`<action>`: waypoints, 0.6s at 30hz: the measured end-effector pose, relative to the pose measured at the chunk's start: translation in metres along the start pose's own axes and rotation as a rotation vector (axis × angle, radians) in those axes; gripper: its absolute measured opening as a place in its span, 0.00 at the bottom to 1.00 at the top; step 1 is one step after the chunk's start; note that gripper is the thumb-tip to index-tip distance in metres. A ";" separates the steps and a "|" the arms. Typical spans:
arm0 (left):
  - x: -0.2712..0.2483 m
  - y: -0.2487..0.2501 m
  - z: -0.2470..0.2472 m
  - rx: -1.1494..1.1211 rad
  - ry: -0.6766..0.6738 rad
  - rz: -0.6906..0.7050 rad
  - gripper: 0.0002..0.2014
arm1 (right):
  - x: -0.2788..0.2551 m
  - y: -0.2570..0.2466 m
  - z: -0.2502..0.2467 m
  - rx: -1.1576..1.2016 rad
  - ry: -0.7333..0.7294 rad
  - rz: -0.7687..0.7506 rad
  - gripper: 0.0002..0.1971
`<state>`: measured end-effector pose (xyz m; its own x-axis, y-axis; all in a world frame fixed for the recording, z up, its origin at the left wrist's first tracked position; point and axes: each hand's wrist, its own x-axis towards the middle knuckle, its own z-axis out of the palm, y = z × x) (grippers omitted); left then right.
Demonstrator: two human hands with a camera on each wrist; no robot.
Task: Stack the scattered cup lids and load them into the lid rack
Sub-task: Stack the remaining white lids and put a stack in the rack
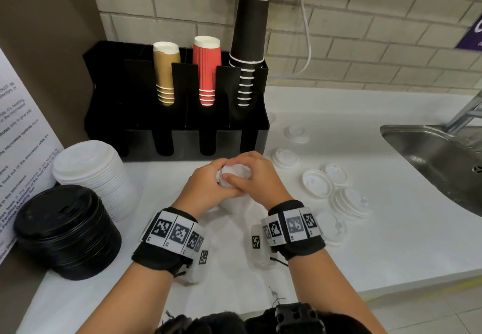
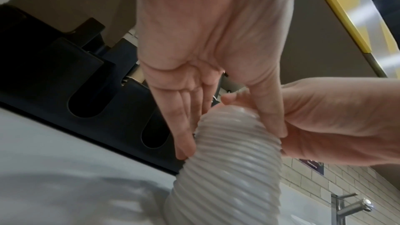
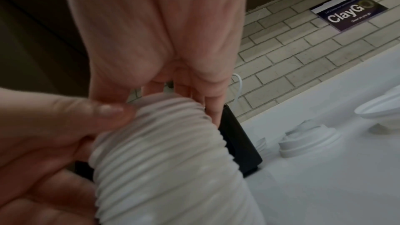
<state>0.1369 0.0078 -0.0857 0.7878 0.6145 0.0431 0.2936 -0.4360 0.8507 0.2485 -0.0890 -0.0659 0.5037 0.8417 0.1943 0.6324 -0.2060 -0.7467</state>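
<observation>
Between both hands (image 1: 229,177) (gripping): lid stack (image 2: 227,151)

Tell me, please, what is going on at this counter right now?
A person is gathering small white lids. The left hand and right hand together grip a long stack of white lids in front of the black rack. Several loose lids lie on the counter to the right.

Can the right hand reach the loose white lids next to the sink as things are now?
Probably not at once. The right hand and left hand both grip the lid stack. Nothing stands between it and the loose lids on the counter, so once it lets go the way looks free.
</observation>
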 end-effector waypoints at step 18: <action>0.003 0.013 -0.006 0.143 -0.071 -0.048 0.27 | -0.007 0.051 -0.068 -0.690 -0.318 0.820 0.18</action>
<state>0.1395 0.0077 -0.0709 0.8057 0.5912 -0.0374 0.4021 -0.4995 0.7673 0.3175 -0.1391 -0.0623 0.8074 0.3929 -0.4403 0.4187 -0.9072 -0.0417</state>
